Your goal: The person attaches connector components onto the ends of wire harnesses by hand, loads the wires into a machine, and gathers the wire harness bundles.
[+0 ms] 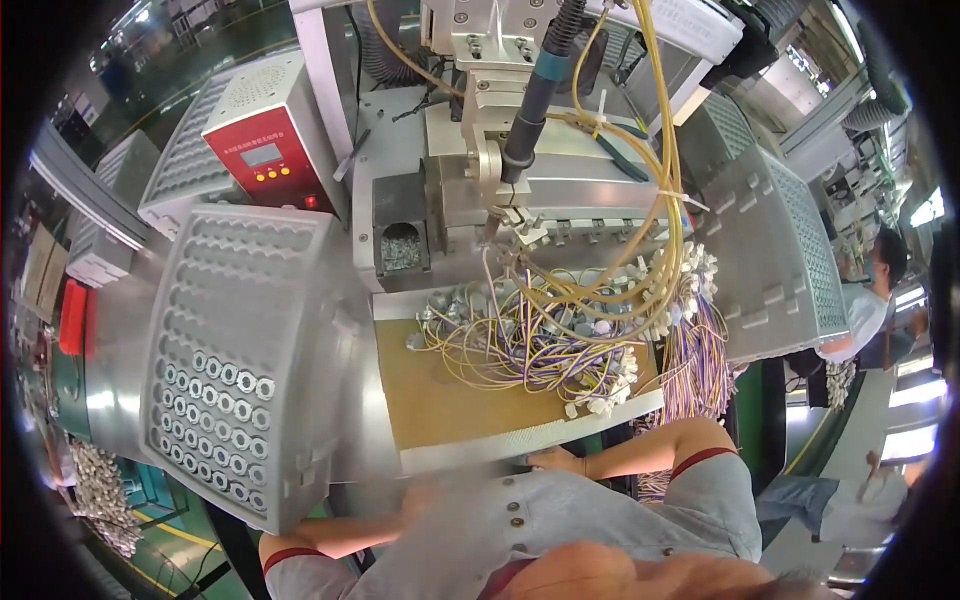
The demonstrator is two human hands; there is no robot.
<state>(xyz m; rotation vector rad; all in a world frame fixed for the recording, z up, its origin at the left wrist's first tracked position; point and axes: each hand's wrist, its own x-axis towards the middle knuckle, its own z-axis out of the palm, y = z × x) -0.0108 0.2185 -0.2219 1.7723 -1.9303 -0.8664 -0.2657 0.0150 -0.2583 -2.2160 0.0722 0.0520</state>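
Observation:
My left hand (pixel 424 494) is low in front of my grey shirt, below the near edge of the work surface. Motion smears it, so its fingers do not show clearly. Just under the near rim of a shallow tray (pixel 420 405) with a brown base, my right hand (pixel 556 460) points inward. Its fingertips are too small and partly hidden to tell what they touch. A tangled heap of yellow and purple wires (pixel 520 350) with white connectors and small grey parts lies in the tray. More bundled wires (pixel 695 365) hang over its right side.
At left stands a grey moulded tray (pixel 240 300) with rows of metal rings in its lower part. Behind it is a red-fronted control box (pixel 265 155). A machine with a dark cylindrical tool (pixel 535 100) and looping yellow tubes rises beyond the wires. Stacked trays (pixel 770 260) stand right.

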